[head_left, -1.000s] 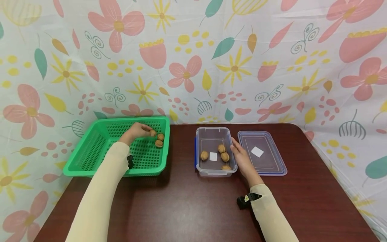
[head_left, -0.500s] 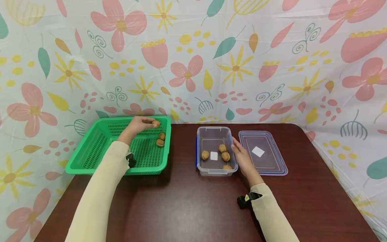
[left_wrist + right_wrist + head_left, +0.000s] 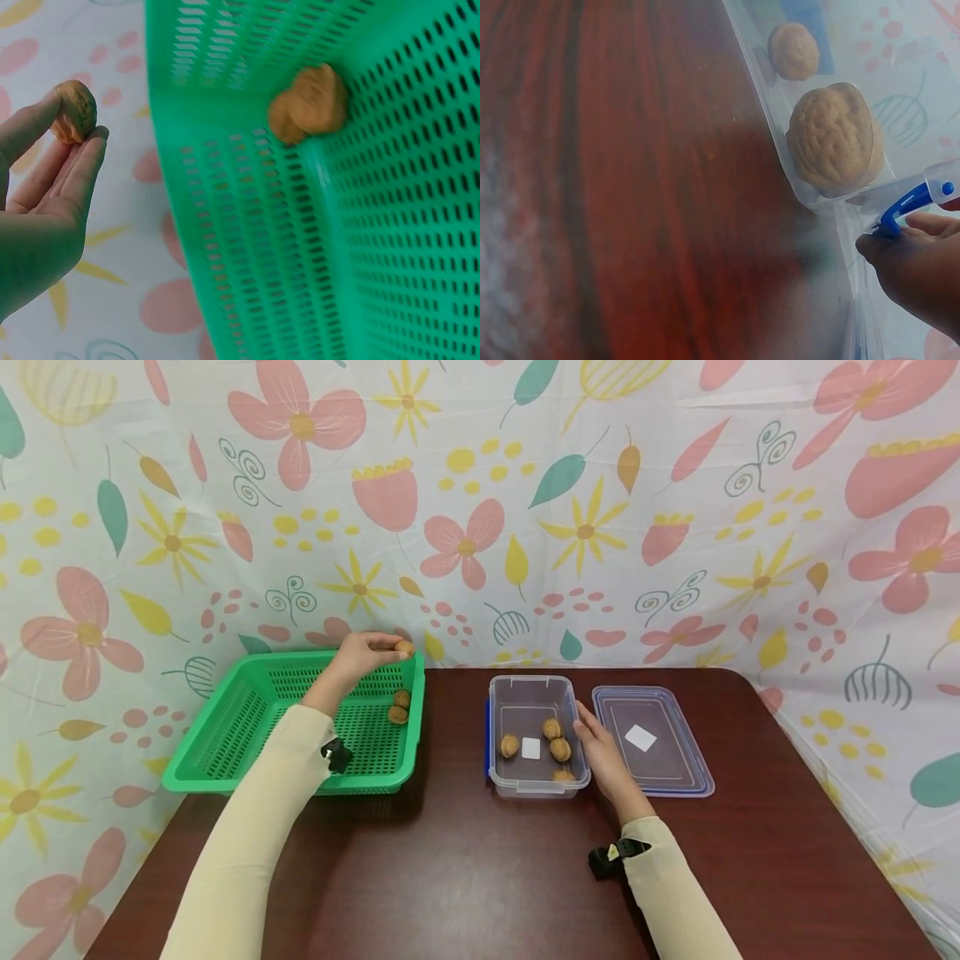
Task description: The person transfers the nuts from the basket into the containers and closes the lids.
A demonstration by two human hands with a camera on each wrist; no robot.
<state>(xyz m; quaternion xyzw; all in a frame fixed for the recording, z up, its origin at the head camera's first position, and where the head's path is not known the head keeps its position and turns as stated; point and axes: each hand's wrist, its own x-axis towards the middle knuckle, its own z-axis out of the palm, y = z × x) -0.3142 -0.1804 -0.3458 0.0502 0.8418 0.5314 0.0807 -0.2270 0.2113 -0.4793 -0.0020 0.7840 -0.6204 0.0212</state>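
Observation:
My left hand (image 3: 358,658) pinches a walnut (image 3: 405,647) between thumb and fingertips, over the far right corner of a green basket (image 3: 417,727). The left wrist view shows this walnut (image 3: 75,111) beyond the basket's rim. Two more walnuts (image 3: 319,97) lie together in the basket. Against the right side of a clear plastic container (image 3: 517,691) rests my right hand (image 3: 603,756), fingers extended along the wall. Several walnuts (image 3: 559,748) lie inside it, around a white square label (image 3: 531,748). In the right wrist view, a blue clip (image 3: 907,211) shows beside the right thumb.
A clear lid (image 3: 675,739) with a white square sticker (image 3: 640,737) lies flat on the dark wooden table (image 3: 457,860), right of the container. Behind the table hangs a flower-patterned cloth (image 3: 480,460). A blue latch (image 3: 487,739) hangs along the container's left side.
My left hand has lifted the walnut out of the basket's right side, moving up and rightward to the far corner of the rim. My right hand stays against the container.

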